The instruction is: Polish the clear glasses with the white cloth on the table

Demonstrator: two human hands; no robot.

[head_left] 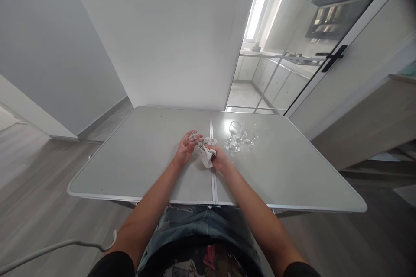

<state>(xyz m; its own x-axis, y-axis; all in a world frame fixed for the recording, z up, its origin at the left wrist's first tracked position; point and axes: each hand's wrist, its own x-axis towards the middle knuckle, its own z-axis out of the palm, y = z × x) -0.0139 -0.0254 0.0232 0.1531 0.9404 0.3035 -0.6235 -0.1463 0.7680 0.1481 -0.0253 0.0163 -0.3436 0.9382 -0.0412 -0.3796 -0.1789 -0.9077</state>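
Note:
My left hand (186, 149) is curled around a clear wine glass (196, 139), of which only part shows between the fingers and the cloth. A crumpled white cloth (207, 158) is gripped in my right hand (220, 159) and presses against the glass. Both hands are close together above the table's middle seam. To their right, several clear stemmed wine glasses (234, 128) stand grouped on the tabletop; their outlines overlap and are faint.
The pale grey folding table (136, 156) has a metal rim and a centre seam. Behind it rises a white wall (169, 39). A glass door (276, 65) with a black handle (334, 58) is at the back right. A pale cable (74, 242) crosses the lower left.

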